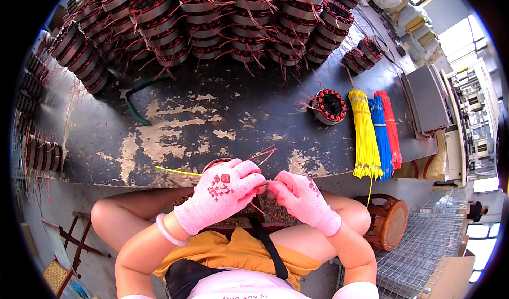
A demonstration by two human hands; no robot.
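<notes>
My left hand (225, 190), in a pink glove with a red print, is closed with a yellow lead wire (180, 170) sticking out to its left. My right hand (302, 195), also gloved in pink, is closed in a pinch. The fingertips of both hands meet over thin wire ends, mostly covered by the fingers. Behind my left hand the rim of a motor stator (214, 164) shows at the table's near edge; the rest of it is hidden. Thin red winding wires (265, 154) rise from it beyond my knuckles.
Stacked stators (204, 20) with loose red wires line the table's far side. Green-handled pliers (132, 98) lie at the left. One stator (329, 107) stands on the right, beside yellow (365, 134), blue (380, 134) and red (389, 126) wire bundles. A wooden stool (392, 222) is beside my right knee.
</notes>
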